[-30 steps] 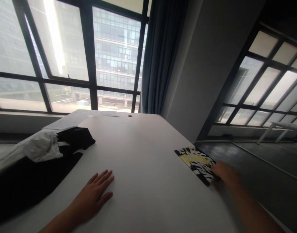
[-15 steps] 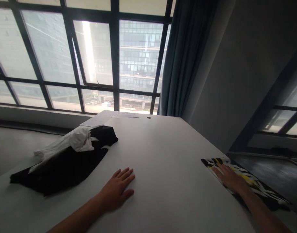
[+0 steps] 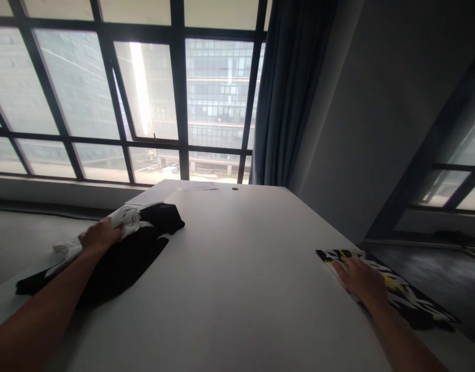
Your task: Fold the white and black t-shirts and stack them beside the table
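At the left of the white table, my left hand (image 3: 101,235) is closed on a bunched white garment (image 3: 128,217). The white cloth lies over a crumpled black garment (image 3: 117,268), whose dark folds spread along the table's left side. Over on the right, my right hand (image 3: 361,279) rests on a folded piece of cloth (image 3: 396,284) with a black, white and yellow pattern. Its fingers are bent a little and lie apart on top of the cloth. The patterned cloth lies flat along the table's right edge.
The white table (image 3: 237,258) runs forward to the windows. White paper sheets (image 3: 154,195) lie at its far left corner, with a small round hole (image 3: 234,188) near the far edge. A dark blue curtain (image 3: 287,103) hangs beyond the table, beside a grey wall.
My left hand has gone from lying flat on the table to the left and forward, and has taken hold of the white garment. My right hand stays on the patterned cloth, its fingers more bent.
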The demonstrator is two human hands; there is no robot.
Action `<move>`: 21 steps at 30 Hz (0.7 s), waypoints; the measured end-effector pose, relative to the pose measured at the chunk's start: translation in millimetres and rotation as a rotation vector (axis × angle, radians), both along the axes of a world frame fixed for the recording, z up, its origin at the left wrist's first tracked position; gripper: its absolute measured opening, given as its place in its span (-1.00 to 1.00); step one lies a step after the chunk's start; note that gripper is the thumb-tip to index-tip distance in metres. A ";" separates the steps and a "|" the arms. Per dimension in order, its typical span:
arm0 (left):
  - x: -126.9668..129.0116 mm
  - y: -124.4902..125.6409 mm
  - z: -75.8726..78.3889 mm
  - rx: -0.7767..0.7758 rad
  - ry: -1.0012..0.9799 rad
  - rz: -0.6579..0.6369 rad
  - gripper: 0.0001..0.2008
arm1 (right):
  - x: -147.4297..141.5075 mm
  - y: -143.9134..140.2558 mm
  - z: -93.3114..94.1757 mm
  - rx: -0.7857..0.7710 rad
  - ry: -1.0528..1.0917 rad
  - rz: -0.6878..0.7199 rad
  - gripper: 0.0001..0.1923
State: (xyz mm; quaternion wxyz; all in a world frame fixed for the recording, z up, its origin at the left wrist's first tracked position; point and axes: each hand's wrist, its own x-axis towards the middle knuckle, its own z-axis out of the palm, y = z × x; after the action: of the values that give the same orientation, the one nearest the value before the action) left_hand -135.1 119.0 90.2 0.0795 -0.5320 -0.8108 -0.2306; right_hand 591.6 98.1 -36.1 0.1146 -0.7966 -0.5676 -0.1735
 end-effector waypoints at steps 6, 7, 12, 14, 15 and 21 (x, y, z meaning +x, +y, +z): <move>100.8 -5.6 9.0 0.238 -0.227 -0.218 -0.62 | -45.1 6.8 24.9 0.184 0.109 0.265 -0.54; 125.2 -12.7 4.0 0.229 -0.258 -0.323 -0.63 | -59.8 7.4 27.7 0.178 0.169 0.343 -0.56; 214.7 -50.6 -39.1 0.032 -0.456 -1.098 -0.52 | -149.1 -3.9 33.3 -0.122 0.471 0.771 -0.41; 223.9 -48.2 -56.2 -0.032 -0.317 -1.123 -0.54 | -177.5 -8.2 36.5 -0.231 0.512 0.918 -0.34; 223.9 -41.8 -63.7 -0.048 -0.224 -1.087 -0.54 | -187.9 -8.6 39.3 -0.259 0.526 0.959 -0.37; 216.0 11.2 -90.5 -0.167 0.038 -0.925 -0.39 | -216.4 0.9 57.5 -0.316 0.676 1.122 -0.81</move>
State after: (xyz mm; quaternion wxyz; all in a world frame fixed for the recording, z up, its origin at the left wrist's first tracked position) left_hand 81.0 130.3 -0.4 -0.0599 -0.8460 -0.5030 -0.1663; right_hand 375.2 99.1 21.4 0.2406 -0.3987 -0.8470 0.2562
